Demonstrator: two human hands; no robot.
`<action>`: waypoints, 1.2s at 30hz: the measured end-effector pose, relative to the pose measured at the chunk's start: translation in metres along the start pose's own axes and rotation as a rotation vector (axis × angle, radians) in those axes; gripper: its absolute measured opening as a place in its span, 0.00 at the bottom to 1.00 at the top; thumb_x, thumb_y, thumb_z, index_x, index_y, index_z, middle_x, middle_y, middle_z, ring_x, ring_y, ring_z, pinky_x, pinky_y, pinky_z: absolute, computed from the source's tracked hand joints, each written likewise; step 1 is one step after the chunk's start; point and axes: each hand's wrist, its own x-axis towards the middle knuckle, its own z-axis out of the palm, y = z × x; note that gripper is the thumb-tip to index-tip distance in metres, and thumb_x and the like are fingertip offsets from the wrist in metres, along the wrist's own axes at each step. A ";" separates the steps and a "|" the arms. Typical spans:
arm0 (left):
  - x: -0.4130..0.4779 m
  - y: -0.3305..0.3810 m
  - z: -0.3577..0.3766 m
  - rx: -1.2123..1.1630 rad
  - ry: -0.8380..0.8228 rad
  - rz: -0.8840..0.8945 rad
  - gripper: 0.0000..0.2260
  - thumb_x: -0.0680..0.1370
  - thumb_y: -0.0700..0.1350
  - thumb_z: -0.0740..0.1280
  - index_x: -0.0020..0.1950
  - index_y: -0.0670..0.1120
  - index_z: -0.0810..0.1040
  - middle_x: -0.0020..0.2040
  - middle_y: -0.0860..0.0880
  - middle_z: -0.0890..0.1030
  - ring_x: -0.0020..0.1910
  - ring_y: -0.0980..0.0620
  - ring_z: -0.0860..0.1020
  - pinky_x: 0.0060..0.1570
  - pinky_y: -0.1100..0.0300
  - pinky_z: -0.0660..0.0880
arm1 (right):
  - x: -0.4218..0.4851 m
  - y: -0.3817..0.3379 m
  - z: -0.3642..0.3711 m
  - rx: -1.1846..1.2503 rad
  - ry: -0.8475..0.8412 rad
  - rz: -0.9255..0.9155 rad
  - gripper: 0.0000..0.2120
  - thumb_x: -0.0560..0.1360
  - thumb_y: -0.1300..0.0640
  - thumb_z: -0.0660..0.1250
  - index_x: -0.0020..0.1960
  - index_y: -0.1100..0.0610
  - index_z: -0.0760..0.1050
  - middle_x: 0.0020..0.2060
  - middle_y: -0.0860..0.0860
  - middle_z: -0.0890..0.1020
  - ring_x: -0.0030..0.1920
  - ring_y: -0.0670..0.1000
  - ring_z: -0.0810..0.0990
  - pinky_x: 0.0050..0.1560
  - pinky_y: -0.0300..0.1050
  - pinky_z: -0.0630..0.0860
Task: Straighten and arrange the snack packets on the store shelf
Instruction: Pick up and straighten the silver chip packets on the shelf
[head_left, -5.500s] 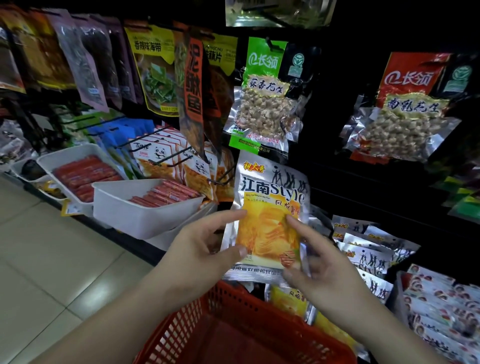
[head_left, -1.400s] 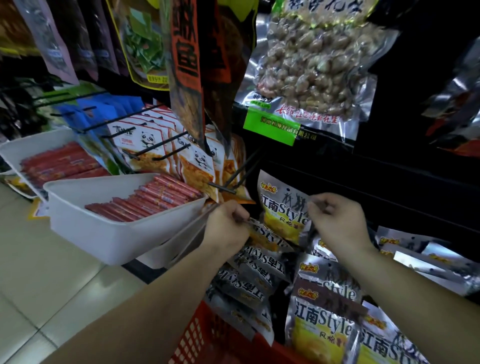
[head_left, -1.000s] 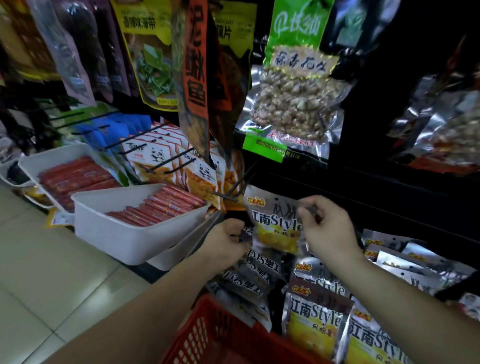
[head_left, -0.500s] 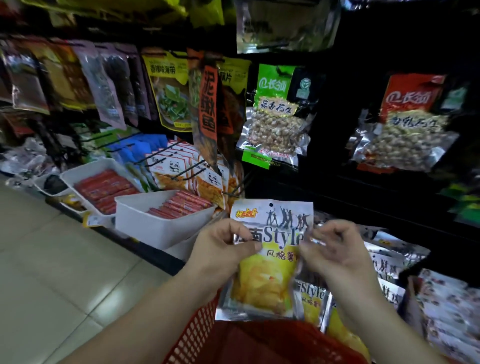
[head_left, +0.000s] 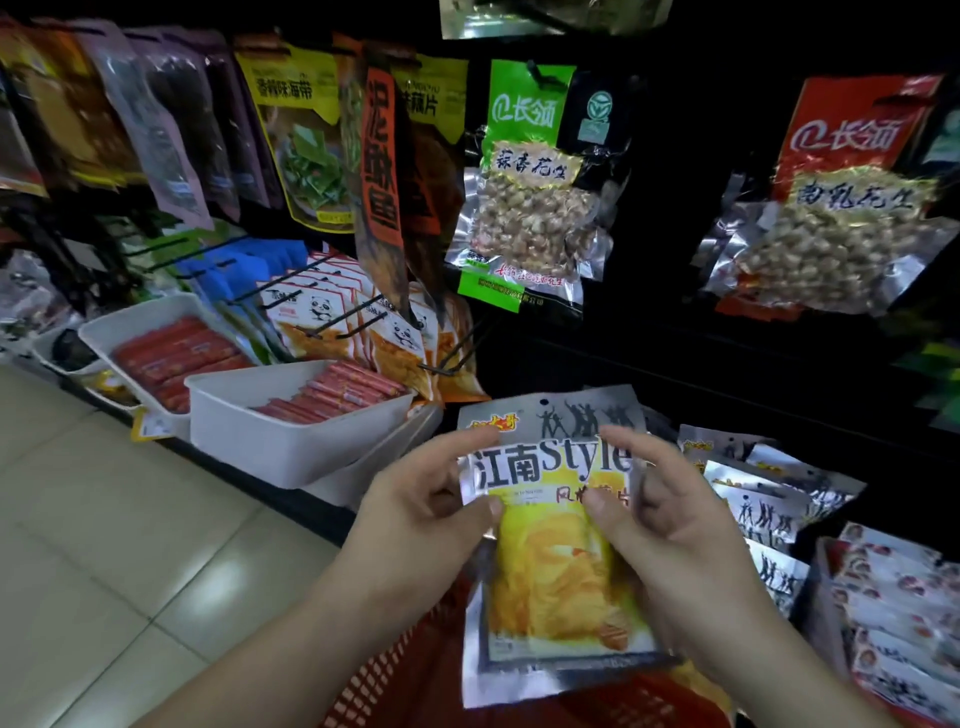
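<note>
I hold one silver-and-yellow snack packet (head_left: 556, 571) upright in front of the shelf, above a red basket (head_left: 395, 686). My left hand (head_left: 421, 499) pinches its left edge, thumb on the front. On the right side my right hand (head_left: 660, 525) grips it, thumb across the yellow print. Several matching silver packets (head_left: 763, 499) lie in a loose pile on the low shelf to the right.
White tubs of red sausages (head_left: 291, 441) jut out at the left. Bare metal pegs (head_left: 452, 358) point toward me above the held packet. Peanut bags (head_left: 530, 208) and other packets hang above. More small packets (head_left: 904, 613) fill the lower right. Tiled floor (head_left: 104, 545) lies left.
Both hands lifted a packet off the shelf pile and drew it toward me over the basket. My right thumb has since shifted onto the front of the packet.
</note>
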 end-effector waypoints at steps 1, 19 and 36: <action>0.003 -0.003 0.000 0.029 0.022 0.011 0.23 0.79 0.31 0.69 0.62 0.59 0.82 0.40 0.46 0.85 0.37 0.42 0.82 0.39 0.47 0.83 | -0.001 0.000 -0.002 0.007 -0.056 0.011 0.26 0.75 0.56 0.75 0.65 0.30 0.76 0.47 0.58 0.80 0.50 0.57 0.82 0.56 0.48 0.81; 0.000 -0.007 -0.005 -0.045 0.009 -0.007 0.25 0.79 0.37 0.71 0.71 0.60 0.76 0.53 0.47 0.87 0.54 0.44 0.84 0.55 0.49 0.82 | -0.003 0.007 -0.002 0.168 -0.004 0.071 0.26 0.71 0.61 0.76 0.63 0.37 0.81 0.58 0.54 0.83 0.51 0.54 0.87 0.49 0.54 0.85; -0.001 -0.008 -0.024 -0.005 -0.130 -0.072 0.31 0.68 0.41 0.82 0.67 0.60 0.80 0.66 0.50 0.81 0.60 0.47 0.83 0.57 0.42 0.81 | 0.006 0.015 -0.014 -0.139 -0.012 0.021 0.30 0.71 0.57 0.80 0.65 0.33 0.77 0.66 0.42 0.79 0.55 0.52 0.84 0.48 0.43 0.82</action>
